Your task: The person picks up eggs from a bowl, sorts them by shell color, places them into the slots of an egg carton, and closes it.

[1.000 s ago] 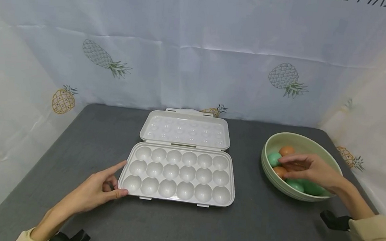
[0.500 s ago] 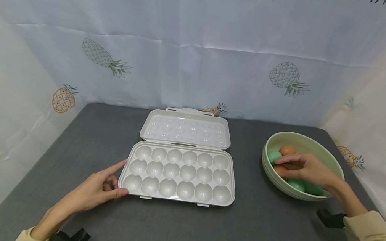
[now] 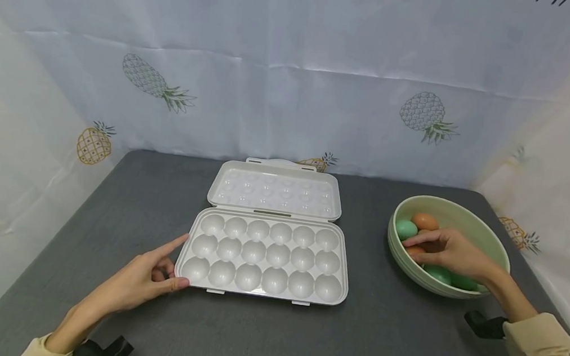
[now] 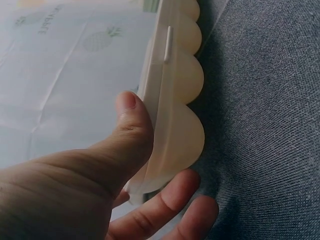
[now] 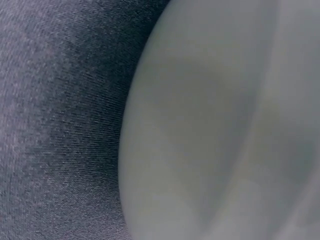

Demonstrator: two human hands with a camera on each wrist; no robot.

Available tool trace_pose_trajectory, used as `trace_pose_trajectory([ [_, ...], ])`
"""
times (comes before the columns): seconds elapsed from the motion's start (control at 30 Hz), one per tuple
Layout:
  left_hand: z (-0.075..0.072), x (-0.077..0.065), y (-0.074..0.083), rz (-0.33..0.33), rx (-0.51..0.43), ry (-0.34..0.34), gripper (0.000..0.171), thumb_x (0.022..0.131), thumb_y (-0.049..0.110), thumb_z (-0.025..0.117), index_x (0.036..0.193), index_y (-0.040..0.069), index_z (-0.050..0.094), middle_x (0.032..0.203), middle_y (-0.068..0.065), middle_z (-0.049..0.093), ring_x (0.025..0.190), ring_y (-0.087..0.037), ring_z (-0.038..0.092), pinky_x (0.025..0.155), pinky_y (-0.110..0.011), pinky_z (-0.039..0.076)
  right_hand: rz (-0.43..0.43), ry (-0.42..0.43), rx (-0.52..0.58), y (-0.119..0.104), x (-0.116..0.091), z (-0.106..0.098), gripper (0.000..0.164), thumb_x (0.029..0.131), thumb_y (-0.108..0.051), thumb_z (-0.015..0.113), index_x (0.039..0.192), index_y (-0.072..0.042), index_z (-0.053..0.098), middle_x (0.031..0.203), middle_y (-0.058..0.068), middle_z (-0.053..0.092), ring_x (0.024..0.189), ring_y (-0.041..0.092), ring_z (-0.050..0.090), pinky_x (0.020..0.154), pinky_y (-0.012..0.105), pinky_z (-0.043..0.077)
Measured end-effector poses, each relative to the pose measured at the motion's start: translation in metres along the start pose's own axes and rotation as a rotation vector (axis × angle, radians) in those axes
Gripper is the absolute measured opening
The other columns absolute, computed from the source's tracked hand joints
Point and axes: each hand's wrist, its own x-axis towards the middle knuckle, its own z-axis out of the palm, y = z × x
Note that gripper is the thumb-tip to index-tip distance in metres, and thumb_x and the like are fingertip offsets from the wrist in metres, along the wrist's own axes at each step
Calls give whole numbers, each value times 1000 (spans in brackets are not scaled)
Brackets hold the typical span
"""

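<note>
A white plastic egg box [image 3: 263,262] lies with its lid [image 3: 276,191] folded back, rows of bare rounded cups facing up. My left hand [image 3: 136,281] holds its near left corner. In the left wrist view the thumb [image 4: 134,125] lies along the rim, with fingers below the cups. At the right, my right hand [image 3: 456,252] reaches into a pale green bowl [image 3: 485,241]. Thumb and fingers pinch an orange egg [image 3: 414,250], partly hidden by them. Around it are a green egg [image 3: 406,230], another orange egg [image 3: 425,221] and more green eggs [image 3: 438,273].
Dark grey cloth [image 3: 271,341] covers the table. A white curtain with printed pineapples [image 3: 291,110] rises behind it and at both sides. The right wrist view is filled by the bowl's outer wall [image 5: 180,140] beside the cloth, with no hand showing.
My right hand has moved a little left and lower into the bowl, its thumb and fingers closing about the orange egg. The left hand and egg box have stayed in place.
</note>
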Motion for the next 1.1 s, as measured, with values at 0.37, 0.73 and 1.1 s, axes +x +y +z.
trace_pose_trajectory([
  [0.37,0,0,0,-3,-4,-3,87,90,25,79,158,0,31,75,9,59,55,4,47,52,-21,41,-73,91,-110,3,0,5,26,86,1,79,111,-7,79,99,-17,77,91,-5,67,71,16,54],
  [0.73,0,-1,0,-12,-1,-16,88,92,27,78,160,3,28,76,8,60,56,4,48,53,-21,42,-93,100,-99,9,0,6,29,86,1,78,114,-7,79,105,-17,78,103,-10,64,81,10,51],
  [1.1,-1,-1,-3,-11,-57,-69,89,95,27,74,163,3,20,76,6,60,56,2,52,52,-22,44,22,-76,207,15,-7,-2,43,97,7,62,140,4,59,132,-26,65,120,-13,58,89,15,55],
])
